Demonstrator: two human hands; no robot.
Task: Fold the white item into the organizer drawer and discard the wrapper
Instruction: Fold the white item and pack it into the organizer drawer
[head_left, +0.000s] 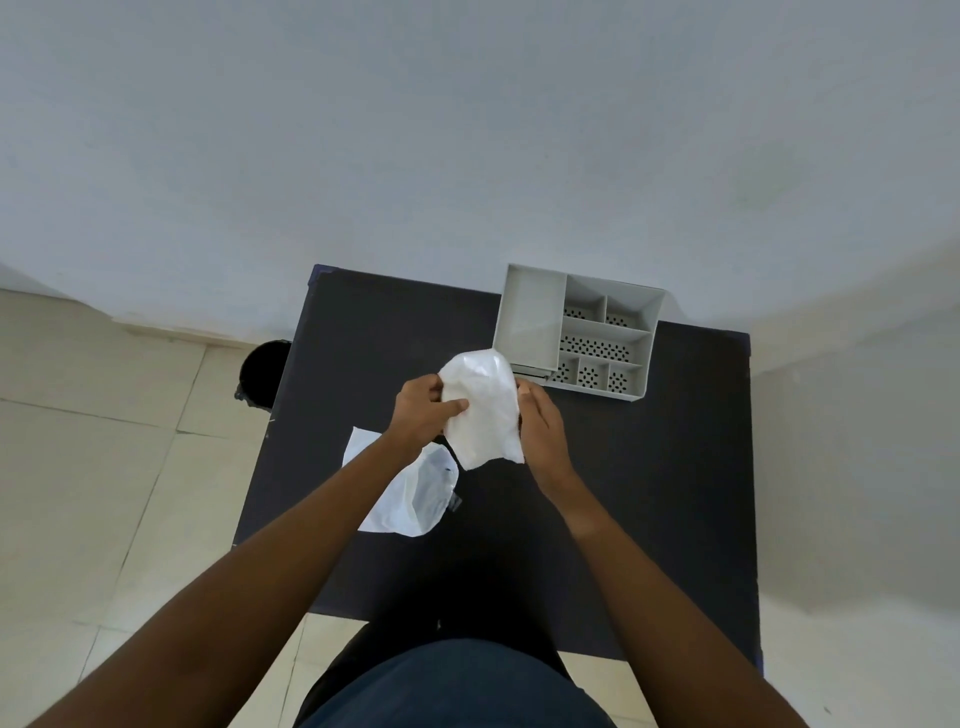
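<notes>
The white item (483, 408) is a soft crumpled cloth held upright above the black table (649, 467). My left hand (423, 413) grips its left edge, thumb across the front. My right hand (540, 428) holds its right edge from behind. A clear plastic wrapper (415, 493) lies flat on the table under my left forearm. The grey organizer drawer (576, 332) stands at the table's far right, with one long compartment and several smaller perforated ones, all showing nothing inside.
A black bin (260, 374) stands on the tiled floor just left of the table's far corner. A pale wall runs behind the table. My dark-clothed body is at the table's near edge.
</notes>
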